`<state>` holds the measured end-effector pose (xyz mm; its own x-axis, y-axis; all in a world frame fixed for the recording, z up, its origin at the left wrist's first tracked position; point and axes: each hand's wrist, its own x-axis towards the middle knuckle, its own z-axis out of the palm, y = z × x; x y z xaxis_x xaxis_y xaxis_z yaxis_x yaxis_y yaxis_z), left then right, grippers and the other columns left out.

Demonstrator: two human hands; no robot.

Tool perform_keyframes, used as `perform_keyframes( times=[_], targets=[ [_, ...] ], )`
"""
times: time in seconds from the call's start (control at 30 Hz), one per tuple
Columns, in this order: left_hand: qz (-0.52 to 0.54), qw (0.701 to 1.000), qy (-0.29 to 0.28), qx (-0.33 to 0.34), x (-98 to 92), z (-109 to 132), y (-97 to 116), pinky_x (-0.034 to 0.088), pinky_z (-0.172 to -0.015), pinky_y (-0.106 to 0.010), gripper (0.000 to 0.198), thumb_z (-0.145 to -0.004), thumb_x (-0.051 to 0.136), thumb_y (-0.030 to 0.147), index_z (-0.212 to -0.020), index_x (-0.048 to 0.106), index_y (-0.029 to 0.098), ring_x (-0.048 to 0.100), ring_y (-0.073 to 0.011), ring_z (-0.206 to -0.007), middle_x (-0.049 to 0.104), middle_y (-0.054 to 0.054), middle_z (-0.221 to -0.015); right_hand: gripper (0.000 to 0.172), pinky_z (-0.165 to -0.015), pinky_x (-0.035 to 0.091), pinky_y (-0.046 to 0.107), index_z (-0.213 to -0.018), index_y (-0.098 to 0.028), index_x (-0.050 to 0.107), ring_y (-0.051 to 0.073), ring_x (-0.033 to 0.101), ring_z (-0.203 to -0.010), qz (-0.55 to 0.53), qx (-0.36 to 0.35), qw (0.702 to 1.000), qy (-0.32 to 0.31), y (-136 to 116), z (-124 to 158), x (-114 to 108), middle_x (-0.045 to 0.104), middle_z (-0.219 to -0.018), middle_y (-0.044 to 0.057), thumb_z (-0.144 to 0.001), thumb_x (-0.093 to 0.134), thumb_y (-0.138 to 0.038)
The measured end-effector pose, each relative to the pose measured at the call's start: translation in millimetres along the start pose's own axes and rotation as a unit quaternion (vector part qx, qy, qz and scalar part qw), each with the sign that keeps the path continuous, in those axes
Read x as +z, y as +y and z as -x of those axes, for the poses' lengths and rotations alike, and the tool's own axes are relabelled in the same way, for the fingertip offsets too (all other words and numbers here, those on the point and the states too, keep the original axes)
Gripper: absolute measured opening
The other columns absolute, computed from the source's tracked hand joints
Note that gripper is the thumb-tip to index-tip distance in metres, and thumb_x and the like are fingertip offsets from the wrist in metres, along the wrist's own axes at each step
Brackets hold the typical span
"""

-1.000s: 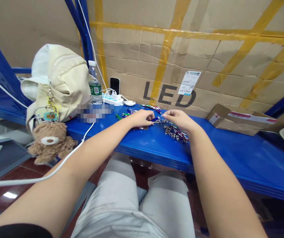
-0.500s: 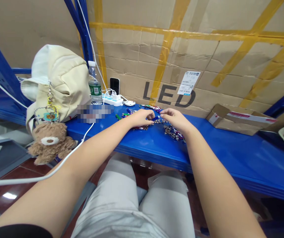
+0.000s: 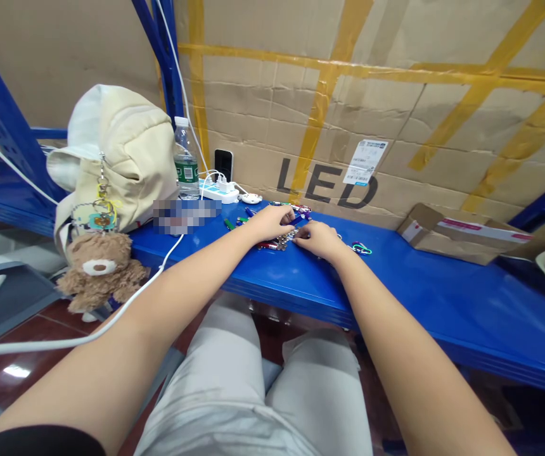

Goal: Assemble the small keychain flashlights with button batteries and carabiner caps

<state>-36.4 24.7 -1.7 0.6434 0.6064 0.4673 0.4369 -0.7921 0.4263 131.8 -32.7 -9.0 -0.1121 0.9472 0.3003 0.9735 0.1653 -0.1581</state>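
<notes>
My left hand (image 3: 275, 221) is over the blue table (image 3: 277, 272), its thumb and fingers closed round a small blue tube-shaped piece (image 3: 297, 220). Just to its right, my right hand (image 3: 320, 239) is lower, with fingertips pinched beside small silvery metal parts (image 3: 288, 239). What those fingertips hold is too small to make out. Under and around my left hand lie several small shiny pieces in red, green and blue, among them a green piece (image 3: 228, 224). Past my right hand rests a small piece with a green loop (image 3: 362, 248).
Left on the table are a cream backpack (image 3: 134, 145) with a teddy bear charm (image 3: 99, 269), a water bottle (image 3: 187, 166) and a white power strip (image 3: 220, 192). A white cable (image 3: 134, 311) crosses my left forearm. An open cardboard box (image 3: 462, 235) stands at right, before a large carton (image 3: 263, 114).
My right hand has moved left and down, closing its fingers near the metal parts. My left hand stays nearly in place with the blue piece. The view has shifted slightly.
</notes>
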Motion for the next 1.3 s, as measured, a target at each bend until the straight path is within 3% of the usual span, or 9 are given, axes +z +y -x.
perform_keyframes(
  times=[0.07, 0.23, 0.3, 0.47, 0.63, 0.8, 0.93, 1.17, 1.3],
  targets=[
    [-0.001, 1.000, -0.003, 0.001, 0.0, 0.0, -1.4, 0.049, -0.080, -0.029, 0.017, -0.076, 0.062, 0.021, -0.092, 0.060, 0.015, 0.064, -0.0176, -0.086, 0.069, -0.006, -0.092, 0.015, -0.073, 0.042, 0.033, -0.077, -0.021, 0.071, 0.022, 0.060, -0.085, -0.043, 0.006, 0.999, 0.020, 3.5, 0.2, -3.9, 0.069, -0.089, 0.006, -0.077, 0.061, -0.031],
    [-0.011, 1.000, -0.022, 0.009, 0.6, -0.4, -5.1, 0.048, -0.076, -0.029, 0.018, -0.076, 0.062, 0.023, -0.093, 0.061, 0.016, 0.063, -0.0177, -0.085, 0.068, -0.004, -0.092, 0.019, -0.073, 0.045, 0.032, -0.085, -0.018, 0.071, 0.018, 0.058, -0.077, -0.179, 0.007, 0.966, 0.185, 10.2, 5.1, -17.7, 0.067, -0.086, 0.006, -0.077, 0.062, -0.033],
    [-0.006, 0.999, -0.028, 0.018, 0.8, -0.1, -4.8, 0.047, -0.075, -0.028, 0.018, -0.077, 0.061, 0.023, -0.093, 0.060, 0.016, 0.062, -0.0171, -0.084, 0.068, -0.004, -0.092, 0.019, -0.072, 0.045, 0.032, -0.085, -0.018, 0.071, 0.017, 0.057, -0.075, -0.206, -0.008, 0.958, 0.201, 9.7, 6.2, -18.9, 0.066, -0.085, 0.006, -0.076, 0.063, -0.034],
    [0.005, 0.999, -0.029, 0.030, 0.1, 0.8, -2.2, 0.047, -0.075, -0.028, 0.016, -0.077, 0.060, 0.021, -0.092, 0.060, 0.016, 0.062, -0.0159, -0.083, 0.067, -0.004, -0.091, 0.021, -0.073, 0.045, 0.032, -0.086, -0.019, 0.070, 0.016, 0.057, -0.074, -0.224, -0.032, 0.958, 0.174, 6.0, 5.0, -15.0, 0.065, -0.088, 0.006, -0.076, 0.063, -0.036],
    [0.008, 1.000, -0.030, 0.002, -0.7, 0.8, -1.9, 0.048, -0.077, -0.029, 0.018, -0.077, 0.061, 0.023, -0.093, 0.060, 0.016, 0.062, -0.0168, -0.084, 0.068, -0.005, -0.093, 0.029, -0.074, 0.046, 0.033, -0.096, -0.016, 0.068, 0.018, 0.058, -0.077, -0.198, 0.019, 0.965, 0.170, 15.9, 7.8, -22.0, 0.068, -0.092, 0.008, -0.078, 0.059, -0.037],
    [0.004, 0.999, -0.037, -0.005, -1.6, 1.0, -3.0, 0.048, -0.078, -0.029, 0.022, -0.076, 0.062, 0.024, -0.097, 0.060, 0.016, 0.063, -0.0176, -0.088, 0.068, -0.006, -0.096, 0.016, -0.070, 0.044, 0.032, -0.075, -0.020, 0.069, 0.020, 0.060, -0.075, -0.067, 0.108, 0.992, 0.016, 33.8, 18.1, -31.1, 0.069, -0.083, 0.005, -0.074, 0.062, -0.035],
    [0.001, 0.999, -0.039, -0.003, -1.3, 0.6, -4.6, 0.048, -0.079, -0.029, 0.024, -0.077, 0.062, 0.025, -0.099, 0.060, 0.016, 0.063, -0.0177, -0.089, 0.068, -0.006, -0.098, 0.023, -0.060, 0.042, 0.029, -0.067, -0.021, 0.067, 0.019, 0.060, -0.066, -0.065, 0.117, 0.989, -0.063, 36.9, 24.2, -32.7, 0.069, -0.072, 0.003, -0.074, 0.063, -0.043],
    [0.000, 0.999, -0.048, 0.004, 0.0, 0.7, -5.4, 0.049, -0.080, -0.029, 0.024, -0.076, 0.061, 0.022, -0.099, 0.059, 0.015, 0.064, -0.0179, -0.088, 0.069, -0.006, -0.096, 0.016, -0.063, 0.044, 0.029, -0.066, -0.022, 0.069, 0.018, 0.061, -0.069, -0.051, 0.054, 0.997, -0.027, 34.0, 21.8, -27.9, 0.071, -0.076, 0.005, -0.071, 0.066, -0.037],
    [0.017, 0.995, -0.092, 0.020, 0.3, 2.4, -0.9, 0.049, -0.080, -0.028, 0.023, -0.076, 0.061, 0.021, -0.098, 0.060, 0.016, 0.065, -0.0172, -0.088, 0.069, -0.006, -0.097, 0.019, -0.070, 0.045, 0.030, -0.078, -0.019, 0.069, 0.019, 0.062, -0.077, -0.147, 0.048, 0.986, 0.067, 23.9, 22.1, -30.5, 0.071, -0.084, 0.006, -0.078, 0.058, -0.034]
  ],
)
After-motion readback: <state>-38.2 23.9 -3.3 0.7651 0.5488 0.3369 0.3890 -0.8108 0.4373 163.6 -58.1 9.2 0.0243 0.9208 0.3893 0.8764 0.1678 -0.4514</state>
